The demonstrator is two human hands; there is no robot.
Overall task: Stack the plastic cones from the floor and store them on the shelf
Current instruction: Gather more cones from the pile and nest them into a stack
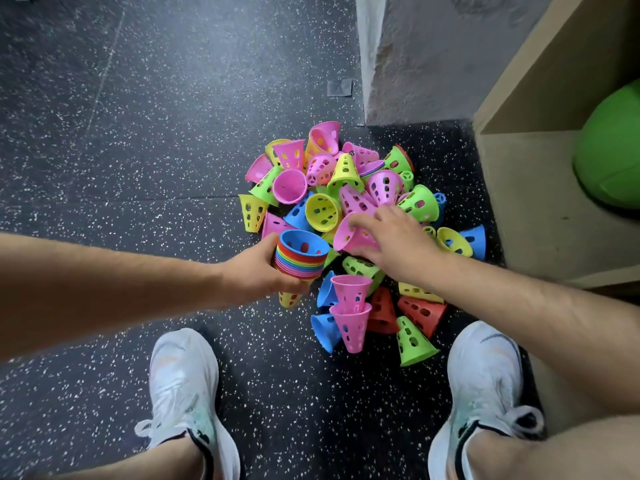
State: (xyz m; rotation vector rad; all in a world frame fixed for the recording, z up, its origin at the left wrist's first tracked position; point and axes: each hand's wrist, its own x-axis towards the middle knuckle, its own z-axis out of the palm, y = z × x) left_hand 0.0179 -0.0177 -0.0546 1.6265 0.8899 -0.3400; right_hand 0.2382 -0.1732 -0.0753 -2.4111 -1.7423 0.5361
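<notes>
Left hand [256,268] grips nested stack [301,254], right hand [394,240] pinches pink cone [353,235]
Probably light, thin, slightly flexible plastic; holed walls aid grip, best held near the wide rim

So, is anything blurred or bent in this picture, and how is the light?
Head view: the right hand gripping a pink cone is slightly motion-blurred, while the stack of cones in the left hand looks sharper. The wide lens bows the shelf edge and swells the forearms near the borders. The light is soft and even, with only faint shadows under the pile and no glare.
</notes>
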